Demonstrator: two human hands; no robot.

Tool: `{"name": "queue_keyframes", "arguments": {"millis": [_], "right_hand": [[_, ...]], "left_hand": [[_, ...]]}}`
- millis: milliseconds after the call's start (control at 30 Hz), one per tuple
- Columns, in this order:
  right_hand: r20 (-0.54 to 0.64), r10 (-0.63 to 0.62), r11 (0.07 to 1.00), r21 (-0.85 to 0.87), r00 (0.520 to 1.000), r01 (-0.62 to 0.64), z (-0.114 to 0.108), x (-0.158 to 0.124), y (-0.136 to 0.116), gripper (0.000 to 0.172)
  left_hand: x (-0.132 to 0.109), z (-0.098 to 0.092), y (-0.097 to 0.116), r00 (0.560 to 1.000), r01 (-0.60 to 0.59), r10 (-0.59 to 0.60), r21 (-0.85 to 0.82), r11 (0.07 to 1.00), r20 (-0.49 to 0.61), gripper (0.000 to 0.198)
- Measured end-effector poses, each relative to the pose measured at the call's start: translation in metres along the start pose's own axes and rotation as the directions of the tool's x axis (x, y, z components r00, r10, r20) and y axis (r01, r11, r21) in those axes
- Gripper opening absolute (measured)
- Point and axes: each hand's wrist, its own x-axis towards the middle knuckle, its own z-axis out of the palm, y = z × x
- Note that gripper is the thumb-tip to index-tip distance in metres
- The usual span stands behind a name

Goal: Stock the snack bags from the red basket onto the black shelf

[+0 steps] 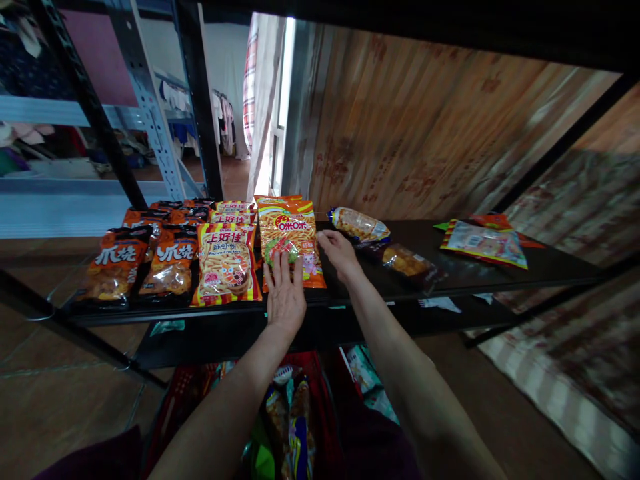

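Observation:
An orange bag of shrimp-flavoured snack sticks (287,227) stands upright on the black shelf, with another orange bag edge showing behind it. My left hand (286,290) lies flat against the lower front of this bag, fingers stretched upward. At the bag's right edge is my right hand (341,255), its fingers slightly bent and pointing left; whether they touch the bag I cannot tell. Directly left stands a yellow and red bag of prawn crackers (226,263), with more of the same kind behind it.
Black and orange snack bags (170,263) stand in rows at the left. On the right lie a clear-wrapped snack pack (361,224), a dark bag (407,261) and a pale flat packet (483,243). Below is a red basket (325,400) holding packaged snacks. A black post (207,100) rises behind.

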Motion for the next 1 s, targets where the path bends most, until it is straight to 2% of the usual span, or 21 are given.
{"name": "queue_keyframes", "arguments": {"millis": [100, 200, 367, 500, 600, 700, 767, 867, 1000], "right_hand": [[0.026, 0.017, 0.998, -0.065, 1.000, -0.015, -0.010, -0.030, 0.018, 0.040], [0.090, 0.030, 0.996, -0.089, 0.995, -0.022, -0.014, -0.046, 0.031, 0.044], [0.103, 0.018, 0.998, -0.055, 0.994, -0.012, -0.011, -0.049, 0.038, 0.043], [0.101, 0.022, 0.998, -0.055, 0.995, -0.017, -0.009, -0.046, 0.039, 0.039], [0.106, 0.014, 0.999, -0.048, 0.994, -0.009, -0.009, -0.046, 0.040, 0.035], [0.094, 0.004, 0.998, -0.069, 0.996, 0.003, -0.008, -0.048, 0.040, 0.030], [0.088, -0.002, 0.995, -0.104, 0.996, 0.011, -0.008, -0.049, 0.038, 0.027], [0.092, -0.013, 0.991, -0.128, 0.996, 0.025, -0.008, -0.050, 0.036, 0.023], [0.096, -0.017, 0.985, -0.167, 0.995, 0.033, -0.008, -0.051, 0.033, 0.023]], "left_hand": [[-0.001, 0.002, -0.001, 0.999, 0.007, -0.007, -0.005, 1.000, -0.032, 0.053], [-0.001, 0.004, -0.002, 0.999, 0.016, -0.017, -0.014, 1.000, -0.044, 0.050], [-0.001, 0.001, -0.004, 0.996, 0.022, -0.031, -0.107, 0.994, -0.086, 0.046], [0.008, -0.012, -0.007, 0.993, 0.016, -0.040, -0.206, 0.978, -0.115, 0.042], [0.030, -0.029, -0.010, 0.987, 0.034, -0.069, -0.229, 0.973, -0.145, 0.042], [0.067, -0.047, -0.016, 0.979, 0.040, -0.081, -0.213, 0.976, -0.189, 0.043], [0.095, -0.058, -0.024, 0.971, 0.133, -0.169, -0.202, 0.970, -0.172, 0.042], [0.135, -0.067, -0.042, 0.967, 0.235, -0.245, -0.125, 0.964, -0.073, 0.044], [0.173, -0.066, -0.065, 0.939, 0.319, -0.320, 0.026, 0.947, 0.128, 0.037]]}}
